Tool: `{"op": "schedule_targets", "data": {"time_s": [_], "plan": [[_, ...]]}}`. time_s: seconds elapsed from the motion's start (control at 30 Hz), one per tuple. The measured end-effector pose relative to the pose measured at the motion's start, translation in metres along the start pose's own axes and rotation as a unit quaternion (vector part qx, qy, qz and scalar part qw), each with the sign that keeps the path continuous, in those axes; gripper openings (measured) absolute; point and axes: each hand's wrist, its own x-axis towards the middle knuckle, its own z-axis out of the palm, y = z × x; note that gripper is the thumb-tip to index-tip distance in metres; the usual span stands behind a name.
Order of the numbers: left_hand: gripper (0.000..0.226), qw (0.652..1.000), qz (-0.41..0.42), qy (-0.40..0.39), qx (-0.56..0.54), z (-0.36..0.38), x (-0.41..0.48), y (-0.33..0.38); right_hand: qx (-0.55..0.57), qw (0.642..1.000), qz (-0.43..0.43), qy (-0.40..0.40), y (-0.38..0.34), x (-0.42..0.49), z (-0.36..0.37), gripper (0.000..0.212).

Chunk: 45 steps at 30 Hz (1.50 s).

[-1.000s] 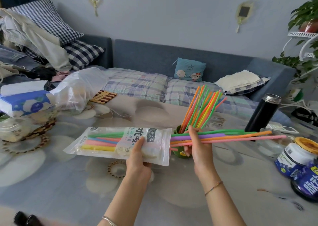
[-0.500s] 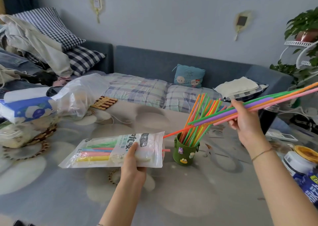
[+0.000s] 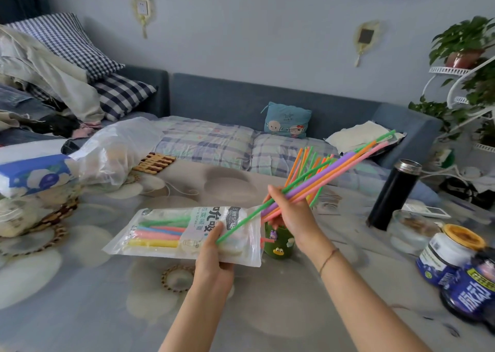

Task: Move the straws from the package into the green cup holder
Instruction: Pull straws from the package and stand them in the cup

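Observation:
My left hand (image 3: 214, 255) grips the clear straw package (image 3: 171, 234) by its open right end, holding it flat above the table; several coloured straws still lie inside. My right hand (image 3: 290, 213) is closed around a bundle of long straws (image 3: 342, 169) in green, purple, orange and pink, tilted up to the right, with their lower ends just above the green cup holder (image 3: 278, 242). One green straw in the bundle reaches down across the package. The cup holder stands on the table, partly hidden behind my right hand, with several straws (image 3: 305, 161) standing in it.
A black flask (image 3: 393, 193) stands right of the cup holder, with a glass dish (image 3: 409, 228) and two jars (image 3: 455, 266) nearer the right edge. A tissue pack (image 3: 32, 175), a plastic bag (image 3: 115, 151) and woven coasters (image 3: 53, 217) sit on the left. A sofa lies behind the table.
My right hand has brought the bundle of straws down and to the left, from high on the right to just over the cup holder. The package has stayed in my left hand.

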Motion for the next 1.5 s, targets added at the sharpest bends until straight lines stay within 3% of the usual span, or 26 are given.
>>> {"op": "schedule_targets", "data": {"time_s": [0.13,0.27,0.4,0.77,0.93,1.07,1.17,1.27,1.4,1.5], "plan": [[0.058,0.999,0.002,0.004,-0.039,-0.003,0.000,0.008,0.033,0.999,0.014,0.013,-0.005,0.001,-0.012,0.029],[0.042,0.997,0.025,0.035,-0.061,-0.006,0.001,0.023,0.080,0.995,0.010,0.058,-0.022,0.008,-0.038,0.028],[0.047,0.996,0.037,0.046,-0.071,-0.013,0.007,0.029,0.094,0.990,0.012,0.100,-0.033,0.014,-0.060,0.028],[0.054,0.992,0.057,0.082,-0.071,-0.012,0.004,0.027,0.031,0.980,-0.020,0.197,-0.045,0.024,-0.089,0.026],[0.032,0.998,0.044,0.004,-0.046,0.001,-0.009,0.019,0.058,0.984,0.002,0.170,-0.041,0.019,-0.070,0.025],[0.047,0.999,0.014,-0.041,-0.030,0.008,-0.018,0.010,0.083,0.988,0.012,0.126,-0.022,0.006,-0.034,0.026],[0.049,0.999,0.015,-0.027,-0.033,0.004,-0.014,0.012,0.084,0.991,0.013,0.100,-0.011,-0.003,-0.015,0.026],[0.032,0.999,0.015,0.000,-0.041,-0.004,-0.007,0.015,0.092,0.991,0.017,0.096,-0.004,-0.007,-0.009,0.028],[0.062,0.998,0.047,0.038,-0.036,-0.016,0.004,0.020,0.102,0.988,0.021,0.117,-0.001,-0.006,-0.016,0.026],[0.053,0.993,0.071,0.089,-0.028,-0.021,0.004,0.027,0.095,0.985,0.023,0.142,-0.001,-0.003,-0.025,0.023]]}}
